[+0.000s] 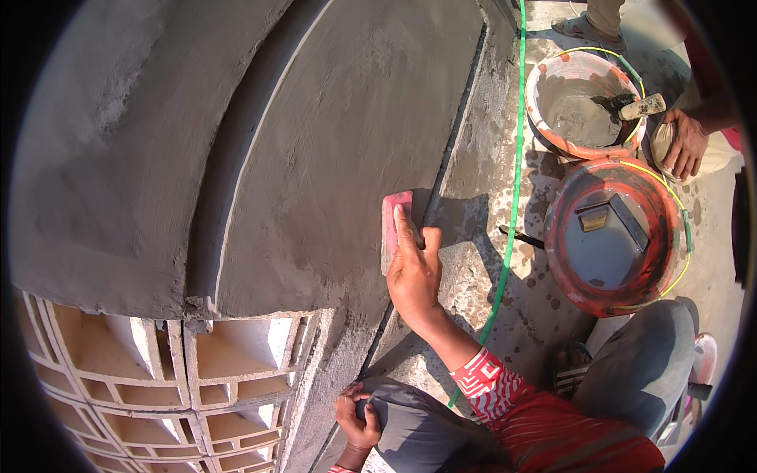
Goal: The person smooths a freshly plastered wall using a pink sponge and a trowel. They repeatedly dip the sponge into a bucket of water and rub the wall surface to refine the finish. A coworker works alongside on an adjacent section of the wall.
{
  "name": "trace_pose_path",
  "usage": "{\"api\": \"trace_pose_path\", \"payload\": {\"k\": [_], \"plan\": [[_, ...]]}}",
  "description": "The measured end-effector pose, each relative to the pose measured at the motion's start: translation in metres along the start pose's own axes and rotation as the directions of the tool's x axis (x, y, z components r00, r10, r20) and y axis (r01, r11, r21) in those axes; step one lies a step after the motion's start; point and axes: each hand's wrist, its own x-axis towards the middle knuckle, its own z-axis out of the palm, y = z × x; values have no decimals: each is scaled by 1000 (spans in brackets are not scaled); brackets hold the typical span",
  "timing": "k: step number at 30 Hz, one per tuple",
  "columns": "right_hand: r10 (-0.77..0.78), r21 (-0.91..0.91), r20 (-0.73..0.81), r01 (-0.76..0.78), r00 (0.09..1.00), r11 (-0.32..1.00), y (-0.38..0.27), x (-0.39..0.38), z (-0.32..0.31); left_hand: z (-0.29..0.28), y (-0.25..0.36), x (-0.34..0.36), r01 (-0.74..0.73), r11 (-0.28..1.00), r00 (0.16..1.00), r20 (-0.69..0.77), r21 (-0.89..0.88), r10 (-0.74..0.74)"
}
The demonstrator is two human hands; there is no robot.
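Note:
My right hand [414,276] grips a pink hand block [392,225], like a sponge or float. Its face lies against the smooth grey plaster [331,142], close to the plaster's right edge. The index finger stretches along the back of the block. Down by my bent knee [402,410], my left hand [357,418] rests with loosely curled fingers, the thumb apart from them. Nothing shows in it. A curved groove [229,158] with a pale edge runs through the plaster, left of the block.
Pale ventilation blocks [118,355] lie below the plaster. A green hose [516,181] runs along the right. Beyond it stand a bucket of mortar [583,150] with a trowel [643,107], and a bucket of cloudy water [557,236] with a metal float [628,222]. Another person's hand [688,146] is nearby.

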Motion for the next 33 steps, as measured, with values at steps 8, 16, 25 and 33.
{"api": "trace_pose_path", "payload": {"k": [8, 16, 25, 33], "plan": [[4, -2, -28, -4, 1000, 1000, 6, 15, 5, 1, -3, 2, 7, 1000, 1000, -15, -17, -7], [-21, -15, -15, 20, 1000, 1000, 7, 9, 3, 5, 0, 6, 24, 999, 999, -21, -37, -25], [1, 2, -39, -1, 999, 1000, 11, 3, -1, 2, 8, 5, 12, 1000, 1000, -26, -1, -12], [21, -1, 6, -21, 1000, 1000, 8, 3, 5, 1, 8, 12, 30, 999, 1000, 9, -25, -29]]}}
